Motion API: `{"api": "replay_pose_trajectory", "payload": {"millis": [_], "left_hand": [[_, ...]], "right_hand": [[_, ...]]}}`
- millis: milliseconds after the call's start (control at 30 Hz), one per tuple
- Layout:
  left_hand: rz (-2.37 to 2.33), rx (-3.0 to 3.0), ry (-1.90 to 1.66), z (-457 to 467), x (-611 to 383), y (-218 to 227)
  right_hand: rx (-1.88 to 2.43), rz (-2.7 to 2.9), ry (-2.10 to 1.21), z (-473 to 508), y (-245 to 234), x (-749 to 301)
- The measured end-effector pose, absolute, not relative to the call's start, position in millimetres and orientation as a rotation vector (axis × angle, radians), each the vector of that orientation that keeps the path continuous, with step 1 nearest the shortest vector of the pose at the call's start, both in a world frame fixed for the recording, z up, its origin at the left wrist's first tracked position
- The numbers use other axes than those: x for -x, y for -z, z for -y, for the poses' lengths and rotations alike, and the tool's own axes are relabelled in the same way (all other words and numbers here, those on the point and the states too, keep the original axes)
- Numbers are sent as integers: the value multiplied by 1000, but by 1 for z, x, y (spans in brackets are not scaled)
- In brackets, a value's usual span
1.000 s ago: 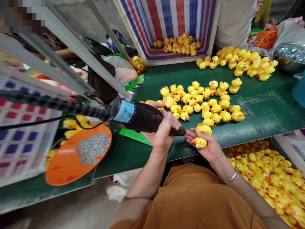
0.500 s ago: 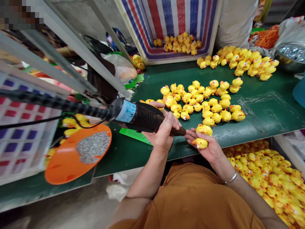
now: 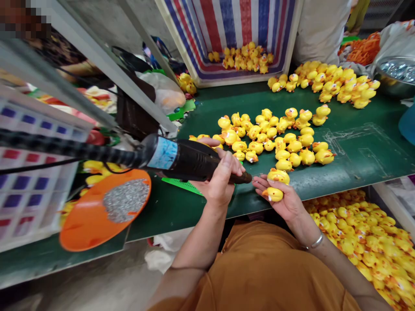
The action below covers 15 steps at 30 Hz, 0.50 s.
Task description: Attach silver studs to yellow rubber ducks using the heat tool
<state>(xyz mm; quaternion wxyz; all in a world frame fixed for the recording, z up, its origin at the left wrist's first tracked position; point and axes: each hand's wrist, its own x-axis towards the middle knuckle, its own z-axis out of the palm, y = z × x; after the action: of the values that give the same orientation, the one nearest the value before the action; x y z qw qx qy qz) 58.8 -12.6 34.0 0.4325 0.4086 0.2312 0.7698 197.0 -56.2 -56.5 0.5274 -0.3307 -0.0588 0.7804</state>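
My left hand (image 3: 220, 179) is closed around a black electric screwdriver (image 3: 194, 160) with a blue label. Its dark tip points right and ends just short of my right fingertips. In my right hand (image 3: 287, 205), palm turned up, lies a yellow toy duck (image 3: 274, 194), held under the thumb with its orange beak to the left. Another yellow rounded part shows just above; whether it belongs to the same duck I cannot tell. Beyond my hands several yellow ducks (image 3: 256, 147) lie in a loose group on the green table (image 3: 353, 151). A green perforated tray (image 3: 183, 185) sits partly beneath my left hand.
An orange dish (image 3: 78, 226) of small metal screws stands left. Behind are a striped-lined crate (image 3: 243, 80) with ducks and a further duck pile (image 3: 337, 84). A full duck bin (image 3: 372, 242) sits low right, a metal bowl (image 3: 397, 88) back right. Metal posts (image 3: 129, 73) rise left.
The screwdriver has shifted slightly left and down, with its tip a little farther from the duck. My right hand has barely moved. At the back left, another person's arm has come into clearer view.
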Motion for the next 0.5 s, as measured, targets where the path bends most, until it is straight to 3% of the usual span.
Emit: {"api": "replay_pose_trajectory", "payload": {"millis": [500], "left_hand": [[-549,-1054,-1871,14,-62,-32]], "right_hand": [[832,123,-1841,56,56,-195]]}}
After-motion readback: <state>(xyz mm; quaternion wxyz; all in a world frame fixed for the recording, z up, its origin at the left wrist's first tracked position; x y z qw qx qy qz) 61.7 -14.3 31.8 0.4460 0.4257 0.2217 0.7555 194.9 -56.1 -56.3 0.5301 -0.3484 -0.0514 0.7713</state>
